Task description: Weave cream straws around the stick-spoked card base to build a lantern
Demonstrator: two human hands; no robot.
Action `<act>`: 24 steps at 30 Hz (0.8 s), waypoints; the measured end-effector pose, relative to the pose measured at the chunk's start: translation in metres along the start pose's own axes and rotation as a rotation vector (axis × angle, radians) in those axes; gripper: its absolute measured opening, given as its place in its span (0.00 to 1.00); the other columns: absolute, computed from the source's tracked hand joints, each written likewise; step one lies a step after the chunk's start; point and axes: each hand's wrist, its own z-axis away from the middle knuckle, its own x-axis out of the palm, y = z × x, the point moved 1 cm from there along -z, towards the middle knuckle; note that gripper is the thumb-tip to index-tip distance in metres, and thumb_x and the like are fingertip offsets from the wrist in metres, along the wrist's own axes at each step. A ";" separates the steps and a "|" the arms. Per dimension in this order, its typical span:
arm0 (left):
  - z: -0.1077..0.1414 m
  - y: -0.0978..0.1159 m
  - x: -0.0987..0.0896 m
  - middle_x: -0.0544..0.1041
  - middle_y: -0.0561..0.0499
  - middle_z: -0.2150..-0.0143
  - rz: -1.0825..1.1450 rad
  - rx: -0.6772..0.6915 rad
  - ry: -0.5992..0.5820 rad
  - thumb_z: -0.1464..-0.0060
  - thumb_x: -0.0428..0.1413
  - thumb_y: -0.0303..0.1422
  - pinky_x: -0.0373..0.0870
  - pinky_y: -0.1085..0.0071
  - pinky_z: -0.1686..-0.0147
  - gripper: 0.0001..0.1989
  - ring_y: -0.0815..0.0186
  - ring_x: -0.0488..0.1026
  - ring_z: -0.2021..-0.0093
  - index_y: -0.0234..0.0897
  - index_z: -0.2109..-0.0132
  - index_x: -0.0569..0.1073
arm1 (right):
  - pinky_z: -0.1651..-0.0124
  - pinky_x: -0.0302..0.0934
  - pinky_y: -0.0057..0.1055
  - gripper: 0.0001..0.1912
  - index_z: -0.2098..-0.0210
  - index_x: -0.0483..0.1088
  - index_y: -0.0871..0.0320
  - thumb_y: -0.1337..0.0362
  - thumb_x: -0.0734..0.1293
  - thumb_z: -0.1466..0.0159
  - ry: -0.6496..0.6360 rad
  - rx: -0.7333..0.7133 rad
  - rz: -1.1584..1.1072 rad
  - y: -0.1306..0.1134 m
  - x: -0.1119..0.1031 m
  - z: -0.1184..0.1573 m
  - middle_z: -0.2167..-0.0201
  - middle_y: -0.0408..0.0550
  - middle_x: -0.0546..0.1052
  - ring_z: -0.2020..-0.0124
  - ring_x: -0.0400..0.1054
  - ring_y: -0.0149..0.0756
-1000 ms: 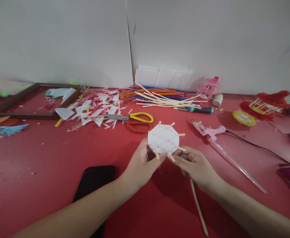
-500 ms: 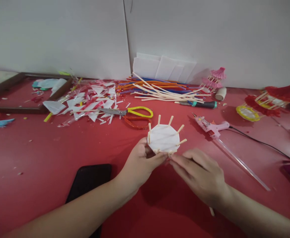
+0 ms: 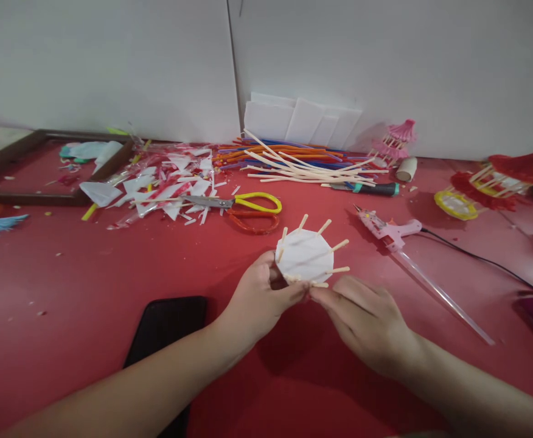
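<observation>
A white many-sided disc [image 3: 305, 257] with several short cream sticks standing out around its edge is held over the red table. My left hand [image 3: 266, 295] grips its lower left edge, thumb across the near side and fingers partly hidden behind. Close beside that thumb, my right hand [image 3: 362, 313] has its fingers pressed together at the disc's near edge. Whatever lies between its fingertips is too small to make out. Scissors [image 3: 252, 210] with one yellow and one red handle lie beyond the disc. To the right rests a pink glue gun [image 3: 392, 234] with a clear glue stick.
A black phone [image 3: 168, 325] lies beside my left forearm. Farther back are plastic and paper scraps [image 3: 157, 188], a brown frame [image 3: 33, 198], coloured and cream stems [image 3: 307, 167], and a cutter [image 3: 376, 189]. Red and yellow craft pieces [image 3: 490, 188] stand at right.
The disc has shifted slightly right and turned a little, so its sticks lean more to the right. My right hand's fingers have drawn closer together near its edge.
</observation>
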 end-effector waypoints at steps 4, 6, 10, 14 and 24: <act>0.002 0.001 0.000 0.82 0.43 0.55 0.047 -0.038 -0.032 0.56 0.69 0.29 0.76 0.62 0.54 0.22 0.59 0.80 0.56 0.34 0.54 0.71 | 0.76 0.52 0.27 0.18 0.68 0.78 0.61 0.74 0.58 0.31 0.036 -0.030 -0.005 0.002 -0.002 -0.001 0.82 0.42 0.65 0.79 0.57 0.27; 0.002 0.002 -0.001 0.82 0.43 0.56 0.084 -0.045 -0.071 0.56 0.69 0.29 0.76 0.62 0.53 0.21 0.59 0.80 0.56 0.34 0.54 0.72 | 0.76 0.52 0.27 0.19 0.70 0.78 0.60 0.73 0.58 0.31 0.033 -0.065 -0.017 0.006 -0.003 -0.002 0.83 0.41 0.64 0.79 0.57 0.26; 0.002 0.003 -0.002 0.83 0.45 0.60 0.114 -0.106 -0.102 0.59 0.70 0.28 0.77 0.65 0.58 0.20 0.61 0.81 0.60 0.34 0.58 0.74 | 0.74 0.57 0.25 0.20 0.69 0.78 0.57 0.72 0.57 0.30 -0.042 -0.126 -0.087 0.018 -0.008 -0.004 0.81 0.42 0.70 0.78 0.62 0.26; 0.001 0.003 -0.002 0.83 0.46 0.61 0.099 -0.155 -0.081 0.60 0.70 0.25 0.77 0.69 0.64 0.21 0.63 0.80 0.64 0.35 0.56 0.75 | 0.70 0.61 0.25 0.16 0.68 0.78 0.58 0.72 0.60 0.31 -0.026 -0.151 -0.166 0.026 -0.011 -0.004 0.77 0.44 0.74 0.75 0.67 0.27; 0.002 0.007 0.000 0.82 0.47 0.52 0.191 -0.108 -0.108 0.54 0.68 0.26 0.75 0.73 0.61 0.21 0.66 0.80 0.58 0.39 0.52 0.75 | 0.73 0.58 0.24 0.17 0.58 0.78 0.56 0.77 0.60 0.35 0.058 -0.046 -0.180 0.028 -0.008 0.001 0.78 0.40 0.66 0.76 0.61 0.26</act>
